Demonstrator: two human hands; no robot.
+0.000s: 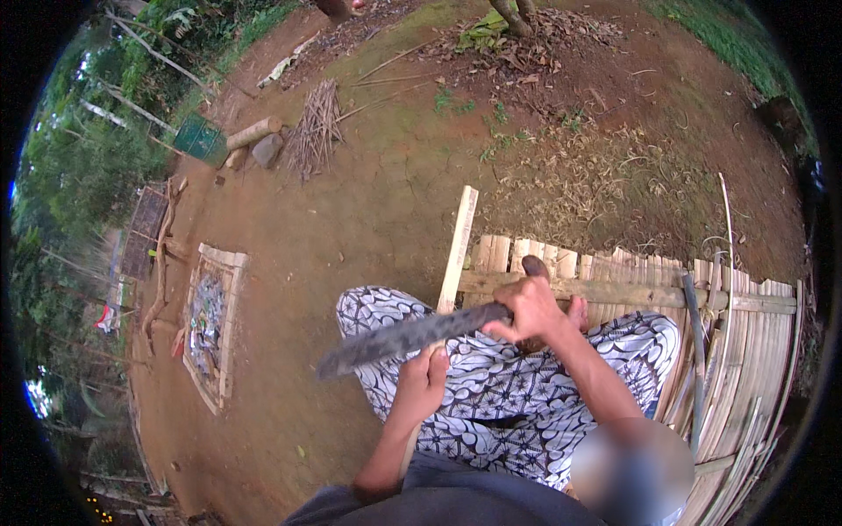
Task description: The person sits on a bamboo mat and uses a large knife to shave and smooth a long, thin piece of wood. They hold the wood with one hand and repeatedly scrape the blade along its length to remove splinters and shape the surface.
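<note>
My right hand (531, 309) is closed around the handle of a machete (399, 342). Its broad dark blade points left and lies across a pale bamboo strip (459, 250), hiding part of it. Below the blade, my left hand (423, 384) grips the strip, thumb along it. The strip slants from beyond my knees back toward my body, its near part thin beside my left forearm. Whether the blade's edge touches the strip, I cannot tell. Both hands are above my lap, which is covered by black-and-white patterned cloth (500, 386).
A slatted bamboo platform (754, 351) is under me and to the right, with long thin strips and a grey pole (695, 351) on it. On the bare ground stand a framed pit of litter (230, 337), a stick bundle (316, 131) and a green drum (202, 140).
</note>
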